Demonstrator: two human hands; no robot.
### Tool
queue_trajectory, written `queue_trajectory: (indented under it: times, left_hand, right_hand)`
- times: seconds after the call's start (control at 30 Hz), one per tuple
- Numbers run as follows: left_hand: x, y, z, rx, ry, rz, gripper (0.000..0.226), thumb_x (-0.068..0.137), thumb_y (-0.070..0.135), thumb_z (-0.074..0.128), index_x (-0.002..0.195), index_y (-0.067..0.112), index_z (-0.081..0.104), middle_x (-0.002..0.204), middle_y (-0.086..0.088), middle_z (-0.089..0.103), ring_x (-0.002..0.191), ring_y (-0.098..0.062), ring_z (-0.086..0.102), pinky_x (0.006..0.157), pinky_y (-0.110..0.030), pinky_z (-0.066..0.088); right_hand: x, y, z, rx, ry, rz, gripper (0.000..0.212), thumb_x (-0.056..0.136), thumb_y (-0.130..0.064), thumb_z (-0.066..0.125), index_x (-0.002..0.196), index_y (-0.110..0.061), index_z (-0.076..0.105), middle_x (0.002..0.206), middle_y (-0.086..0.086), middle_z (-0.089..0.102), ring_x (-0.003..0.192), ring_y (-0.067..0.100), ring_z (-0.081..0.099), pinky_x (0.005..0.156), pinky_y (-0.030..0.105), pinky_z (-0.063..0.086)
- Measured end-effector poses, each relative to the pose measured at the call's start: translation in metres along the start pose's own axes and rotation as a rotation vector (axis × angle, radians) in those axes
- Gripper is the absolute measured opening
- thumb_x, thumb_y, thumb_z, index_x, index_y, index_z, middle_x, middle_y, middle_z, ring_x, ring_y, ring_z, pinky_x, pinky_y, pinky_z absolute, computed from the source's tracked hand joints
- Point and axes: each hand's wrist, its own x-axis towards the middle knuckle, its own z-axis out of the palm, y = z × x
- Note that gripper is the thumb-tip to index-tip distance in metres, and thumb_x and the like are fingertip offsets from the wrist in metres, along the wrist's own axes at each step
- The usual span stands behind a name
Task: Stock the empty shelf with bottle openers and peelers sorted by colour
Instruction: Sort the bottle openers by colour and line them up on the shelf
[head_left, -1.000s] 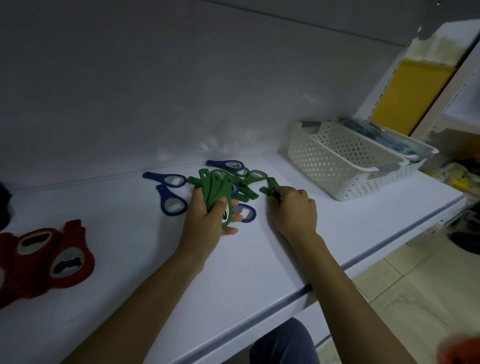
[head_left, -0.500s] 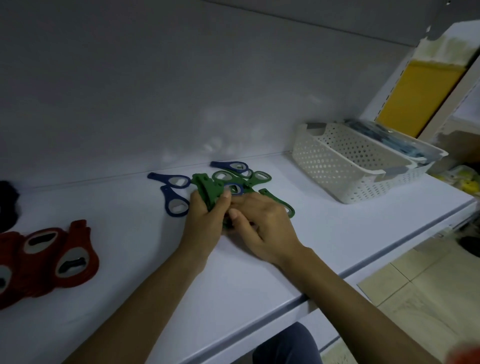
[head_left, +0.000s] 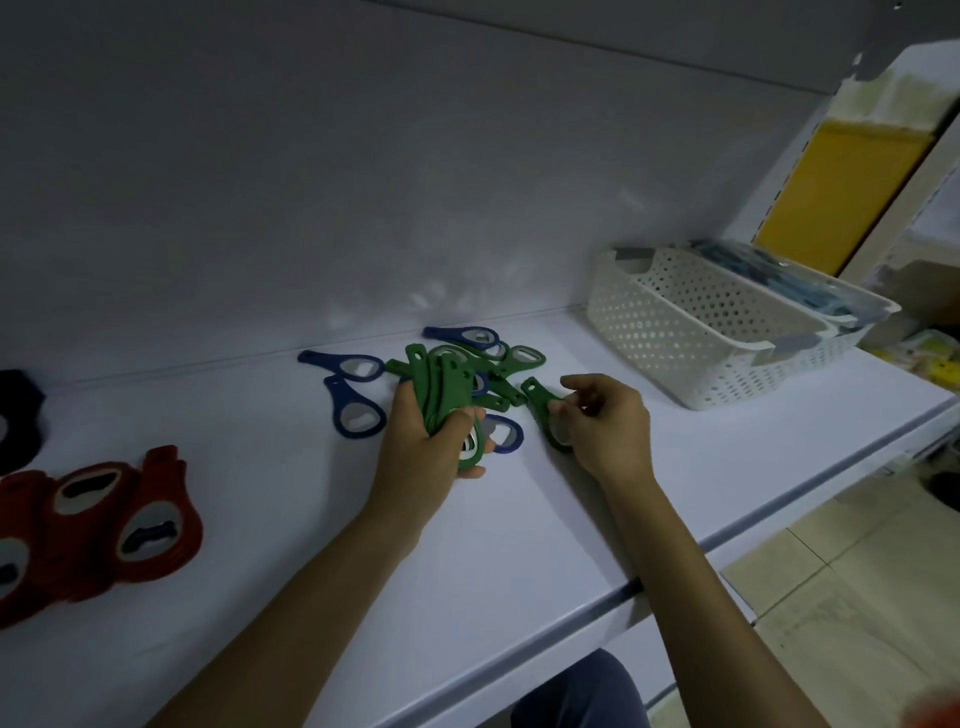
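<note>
Sorting greens: my left hand (head_left: 426, 452) grips the green stack (head_left: 441, 384); my right hand (head_left: 608, 421) pinches one opener (head_left: 537, 399) at the stack's 3 o'clock. Next I'd slot it in.

Green openers (head_left: 445, 385) in left hand (head_left: 420, 460) (bunched)

Single head cam, wide-angle, looking forward and down at the white flat shelf (head_left: 519, 545) from close, arm's-reach range.

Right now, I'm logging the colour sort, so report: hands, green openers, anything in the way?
Left hand grips green stack. Right hand pinches one green opener. Blue openers mixed among loose greens.
</note>
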Motion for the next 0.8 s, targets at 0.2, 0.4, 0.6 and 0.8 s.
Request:
queue_trajectory:
  times: [0.2,0.4,0.6,0.8]
  left_hand:
    - [-0.001,0.004,0.003,-0.047,0.023,0.023,0.018,0.086,0.032,0.064,0.1,0.031,0.054,0.09,0.007,0.069,0.075,-0.012,0.07,0.05,-0.024,0.052]
    - [-0.002,0.007,-0.004,-0.106,-0.012,0.0,0.028,0.088,0.019,0.063,0.115,0.02,0.057,0.097,0.001,0.071,0.086,-0.014,0.07,0.061,-0.038,0.058]
    - [-0.008,0.005,0.0,0.243,-0.014,0.216,0.031,0.087,-0.004,0.055,0.101,0.024,0.059,0.088,0.011,0.069,0.085,-0.004,0.066,0.069,-0.013,0.051]
    - [-0.024,0.017,-0.013,0.569,-0.122,0.215,0.039,0.083,0.006,0.062,0.12,0.017,0.055,0.104,0.002,0.068,0.096,-0.009,0.064,0.08,-0.02,0.051]
  right_hand:
    - [-0.021,-0.043,0.013,0.764,-0.126,0.169,0.002,0.082,0.003,0.066,0.081,0.001,0.067,0.06,0.003,0.066,0.049,0.011,0.058,0.049,0.02,0.049]
    - [-0.047,-0.057,0.048,0.817,-0.094,0.156,0.009,0.087,-0.003,0.063,0.081,-0.004,0.07,0.084,0.017,0.071,0.078,0.032,0.067,0.073,0.042,0.057]
    - [-0.053,-0.049,0.048,0.586,-0.379,-0.011,0.027,0.073,-0.031,0.08,0.095,-0.022,0.069,0.092,0.0,0.074,0.087,0.014,0.071,0.076,0.029,0.058]
    - [-0.059,-0.063,0.05,0.659,-0.324,-0.08,0.024,0.089,-0.023,0.064,0.075,-0.004,0.07,0.081,0.024,0.067,0.077,0.025,0.065,0.078,0.046,0.054]
